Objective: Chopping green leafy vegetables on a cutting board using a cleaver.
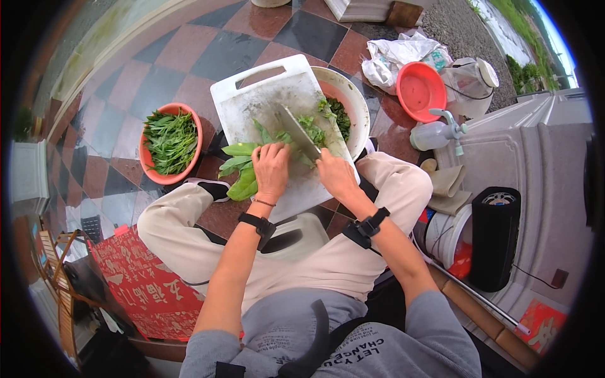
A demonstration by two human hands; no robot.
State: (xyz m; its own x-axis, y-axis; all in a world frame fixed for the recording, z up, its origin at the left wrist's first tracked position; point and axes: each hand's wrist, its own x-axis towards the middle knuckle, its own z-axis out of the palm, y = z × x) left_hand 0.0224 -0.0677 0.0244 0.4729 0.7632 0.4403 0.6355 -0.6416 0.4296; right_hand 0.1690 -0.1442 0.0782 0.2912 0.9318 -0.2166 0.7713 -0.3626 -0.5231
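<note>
My right hand (334, 172) grips the handle of a cleaver (298, 132), its blade over a white plastic cutting board (241, 111). Close by on the left, my left hand (272, 167) presses down on a bunch of leafy greens (243, 182), whose broad leaves stick out past the board's left edge. Chopped greens (313, 131) lie on the board to the right of the blade. Under the board's right side stands a white bucket (360, 106) holding more chopped greens (339, 118). The fingertips of my left hand are partly hidden by greens.
An orange-red basin (200, 137) of long-leafed greens (170, 141) stands on the tiled floor at left. At upper right are an empty red basin (420, 92), a white sack (397, 52) and a spray bottle (432, 135). A black cylindrical speaker (495, 241) stands at right beside a white bucket (439, 236).
</note>
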